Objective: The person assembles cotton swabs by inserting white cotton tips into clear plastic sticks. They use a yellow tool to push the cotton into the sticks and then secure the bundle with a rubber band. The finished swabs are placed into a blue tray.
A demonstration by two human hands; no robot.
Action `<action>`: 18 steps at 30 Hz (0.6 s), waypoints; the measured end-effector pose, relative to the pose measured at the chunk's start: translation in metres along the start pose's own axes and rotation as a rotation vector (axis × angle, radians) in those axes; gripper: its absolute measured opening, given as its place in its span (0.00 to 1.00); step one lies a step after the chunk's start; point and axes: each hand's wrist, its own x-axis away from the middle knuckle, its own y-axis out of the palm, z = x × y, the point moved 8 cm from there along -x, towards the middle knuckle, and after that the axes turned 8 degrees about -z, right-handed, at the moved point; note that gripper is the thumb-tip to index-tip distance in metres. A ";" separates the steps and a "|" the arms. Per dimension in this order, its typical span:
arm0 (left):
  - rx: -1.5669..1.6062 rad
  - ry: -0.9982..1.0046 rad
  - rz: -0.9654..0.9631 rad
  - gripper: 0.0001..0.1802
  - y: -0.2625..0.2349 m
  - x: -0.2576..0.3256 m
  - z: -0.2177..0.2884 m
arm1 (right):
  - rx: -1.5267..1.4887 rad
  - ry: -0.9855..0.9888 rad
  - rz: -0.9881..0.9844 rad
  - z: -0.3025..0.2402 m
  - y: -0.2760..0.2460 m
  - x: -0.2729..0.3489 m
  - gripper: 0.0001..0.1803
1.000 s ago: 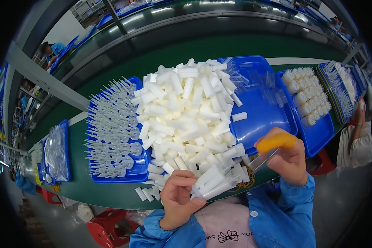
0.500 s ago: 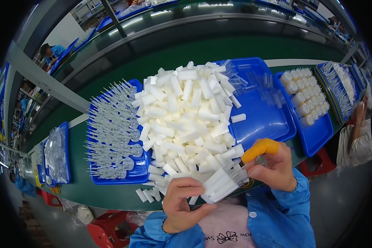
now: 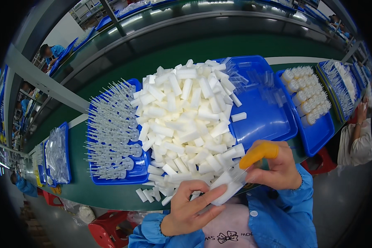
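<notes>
Between my two hands is a clear plastic holder (image 3: 236, 184) with white foam inside its lower part. My left hand (image 3: 192, 208) grips its lower left end between the thumb and fingers. The fingers of my right hand (image 3: 277, 167) pinch the upper right end, and a yellow finger cot (image 3: 260, 153) covers the index finger. Exactly how the foam sits in the plastic cannot be made out. Just beyond my hands rises a large heap of short white foam rods (image 3: 182, 115), its near edge close to the holder.
To the left, a blue tray (image 3: 142, 173) bears rows of thin translucent stems with round bases. A larger blue tray (image 3: 262, 128) at right holds clear tubes (image 3: 273, 97). Beyond it stands a blue tray of white-and-yellow bundles (image 3: 306, 95). Other people sit along the line.
My left hand has moved right and up along the holder, its fingers now covering more of the foam. The right hand has shifted slightly, still pinching the upper end.
</notes>
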 end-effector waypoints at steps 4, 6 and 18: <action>0.044 -0.074 0.008 0.27 -0.003 0.000 -0.002 | 0.022 -0.010 -0.076 -0.001 0.005 -0.005 0.14; 0.144 -0.122 0.144 0.26 -0.009 -0.001 -0.006 | 0.105 -0.090 0.028 -0.006 0.005 -0.004 0.14; 0.784 -0.129 0.291 0.24 0.000 0.015 -0.046 | -0.064 -0.066 0.262 0.014 -0.004 0.013 0.15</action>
